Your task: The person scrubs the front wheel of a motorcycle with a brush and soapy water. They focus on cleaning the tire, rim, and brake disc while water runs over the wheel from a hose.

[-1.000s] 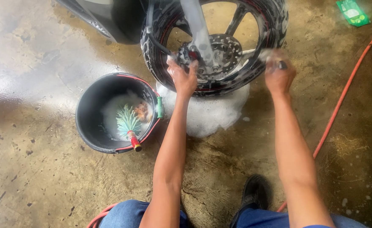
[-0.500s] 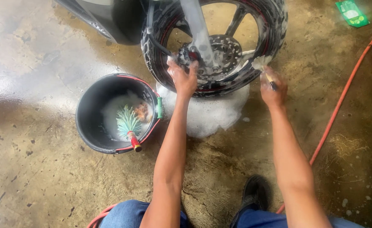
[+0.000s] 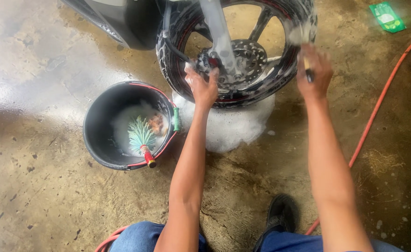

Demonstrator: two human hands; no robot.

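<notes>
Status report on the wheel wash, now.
Left hand gripping soapy wheel near hub. Right hand shut on brush at rim. Bucket alongside, nothing blocking.

Left of the left hand [image 3: 204, 88], the black bucket [image 3: 98, 135] with a brush [image 3: 141, 140] standing in it sits just beside the soapy wheel [image 3: 236, 51], leaving only a narrow gap. The fork leg [image 3: 217, 35] and brake disc [image 3: 247, 58] block the wheel's middle, while openings between spokes stay free. Right of the right hand [image 3: 313, 72] the floor lies open up to the orange hose [image 3: 378, 107].

Top edge cuts off the soapy wheel [image 3: 236, 51]; motion blurs the brush [image 3: 303, 46] in the right hand [image 3: 313, 74], upper right.
</notes>
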